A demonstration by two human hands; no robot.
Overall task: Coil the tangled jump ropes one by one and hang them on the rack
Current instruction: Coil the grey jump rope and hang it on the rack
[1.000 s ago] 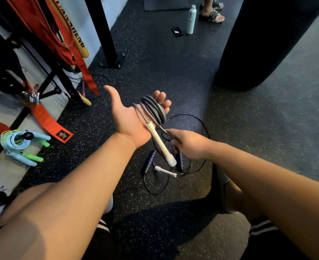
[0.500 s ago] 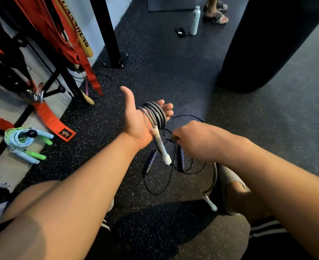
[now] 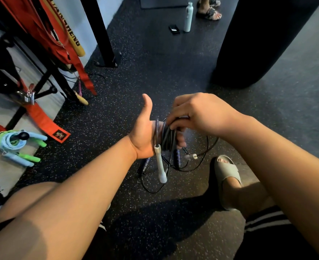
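Grey jump rope (image 3: 166, 136) coiled around left hand (image 3: 145, 134), thumb raised, fingers (image 3: 181, 143) extended. Right hand (image 3: 198, 111) fingers pinch this rope at the coil.

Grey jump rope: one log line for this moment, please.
coiling | left hand: grey rope wound round it | right hand: pinches rope | not hung

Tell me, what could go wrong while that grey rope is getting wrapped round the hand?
The grey jump rope has a free white handle right by the black jump rope on the floor, so pulling may snag that one. The coil sits around the open left hand; loops could slide off while the right hand winds.
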